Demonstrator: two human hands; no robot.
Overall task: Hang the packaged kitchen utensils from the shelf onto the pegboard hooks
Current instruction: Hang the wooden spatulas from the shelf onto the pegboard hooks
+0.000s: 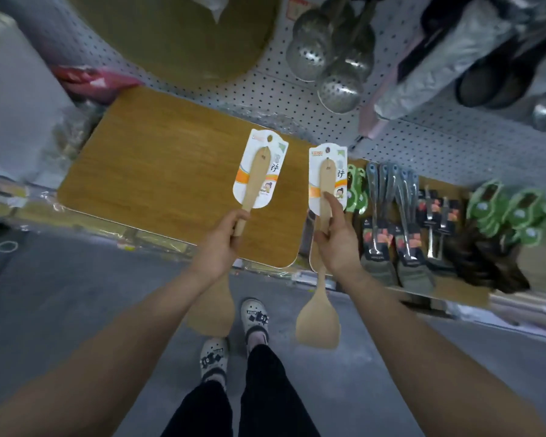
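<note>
Holding two packaged wooden spatulas upright, you have one in each hand above the shelf's front edge. Your left hand (221,238) curls its grip around the left spatula (255,181) handle; your right hand (334,238) pinches the right spatula (326,181), forefinger laid up its handle. Both blades hang down toward the floor. Behind them lies a wooden cutting board (158,181) on the shelf (467,298), with perforated ladles (328,64) hanging on the pegboard (265,86) above.

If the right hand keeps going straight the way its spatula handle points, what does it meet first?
Probably bare pegboard. The right hand aims its wooden spatula card-end first at the board between the round cutting board and the hanging metal skimmers. No hook is visible there; depth is unclear.
</note>
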